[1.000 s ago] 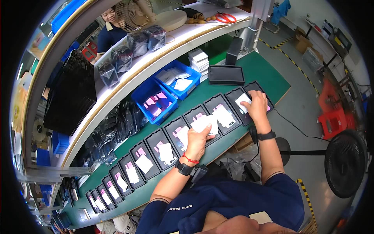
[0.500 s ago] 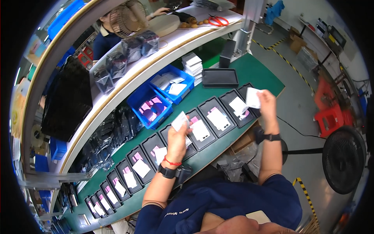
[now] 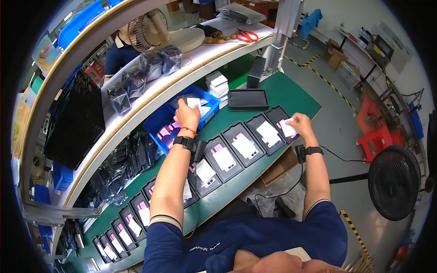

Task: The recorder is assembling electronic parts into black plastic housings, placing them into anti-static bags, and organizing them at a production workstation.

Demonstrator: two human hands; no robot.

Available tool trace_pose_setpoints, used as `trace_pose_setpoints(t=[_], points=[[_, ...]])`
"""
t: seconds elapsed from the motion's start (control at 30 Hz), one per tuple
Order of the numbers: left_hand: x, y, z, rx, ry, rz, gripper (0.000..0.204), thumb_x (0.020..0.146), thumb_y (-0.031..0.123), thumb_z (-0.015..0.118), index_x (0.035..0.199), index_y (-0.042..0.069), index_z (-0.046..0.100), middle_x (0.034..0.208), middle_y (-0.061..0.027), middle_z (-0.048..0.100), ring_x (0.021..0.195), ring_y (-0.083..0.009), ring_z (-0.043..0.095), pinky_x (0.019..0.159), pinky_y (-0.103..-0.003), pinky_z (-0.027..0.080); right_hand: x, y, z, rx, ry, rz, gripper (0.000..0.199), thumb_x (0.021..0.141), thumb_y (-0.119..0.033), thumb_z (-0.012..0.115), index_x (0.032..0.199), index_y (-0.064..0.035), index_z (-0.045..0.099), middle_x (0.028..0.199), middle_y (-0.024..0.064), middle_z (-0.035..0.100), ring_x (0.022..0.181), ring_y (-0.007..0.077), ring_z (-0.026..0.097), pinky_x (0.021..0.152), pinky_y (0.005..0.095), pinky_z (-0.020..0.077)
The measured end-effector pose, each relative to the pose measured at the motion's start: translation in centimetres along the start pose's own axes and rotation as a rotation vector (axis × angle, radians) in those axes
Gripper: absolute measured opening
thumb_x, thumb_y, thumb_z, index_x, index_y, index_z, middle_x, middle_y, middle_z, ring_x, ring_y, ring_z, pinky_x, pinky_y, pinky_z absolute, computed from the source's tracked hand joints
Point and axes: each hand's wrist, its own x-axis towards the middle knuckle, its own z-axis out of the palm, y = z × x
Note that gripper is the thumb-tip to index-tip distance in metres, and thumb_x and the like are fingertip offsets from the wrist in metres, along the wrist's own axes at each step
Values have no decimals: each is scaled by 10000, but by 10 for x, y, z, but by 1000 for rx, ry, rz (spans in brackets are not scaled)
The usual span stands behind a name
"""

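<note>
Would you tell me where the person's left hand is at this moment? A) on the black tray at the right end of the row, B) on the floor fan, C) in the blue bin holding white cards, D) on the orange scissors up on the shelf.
C: the left hand reaches into the blue bin, its fingers on a white card, while the right hand holds a card over the black tray at the end of the row.

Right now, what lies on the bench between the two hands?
In the head view, two black trays carrying white cards lie between the left hand at the blue bin and the right hand.
</note>
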Motion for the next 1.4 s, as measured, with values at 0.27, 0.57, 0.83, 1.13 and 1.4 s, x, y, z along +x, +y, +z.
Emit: trace_pose_setpoints(t=[0.27, 0.57, 0.83, 1.13, 1.4], points=[[-1, -25, -17, -77, 160, 372, 528, 646, 109, 721, 1128, 73, 509, 1095, -155, 552, 1027, -337, 506, 852, -442, 402, -12, -33, 20, -272, 96, -334, 563, 660, -274, 745, 1134, -63, 525, 1038, 146, 528, 1016, 334, 492, 841, 409, 422], [-94, -112, -158, -223, -361, 655, 219, 716, 183, 676, 882, 44, 643, 904, -124, 622, 916, -292, 570, 829, -382, 437, -19, -7, 37, -277, 58, -377, 475, 764, -207, 679, 1139, 8, 482, 1070, 206, 517, 1013, 380, 486, 883, 405, 387], [-52, -263, -279, 485, -212, 239, 254, 680, 175, 689, 881, 22, 662, 910, -164, 638, 953, -326, 583, 822, -392, 475, -35, -52, 50, -542, 187, -267, 420, 822, -233, 619, 1144, 8, 500, 1060, 217, 531, 984, 385, 509, 838, 422, 411], [19, -292, -217, 568, -207, 368, 697, 785, 434, 594, 1311, 26, 385, 1405, -190, 306, 1325, -350, 235, 1088, -439, 166, -100, -375, 177, -92, -292, -980, 347, 685, -160, 721, 972, -3, 607, 915, 185, 615, 891, 348, 579, 769, 418, 467], [45, -311, -217, 567, -235, 423, 413, 734, 214, 601, 1096, 15, 596, 1128, -209, 574, 1071, -352, 533, 945, -396, 401, -81, -545, 361, -544, -567, -1051, 359, 783, -190, 572, 1109, -42, 584, 1134, 221, 567, 1103, 337, 522, 911, 411, 431]])
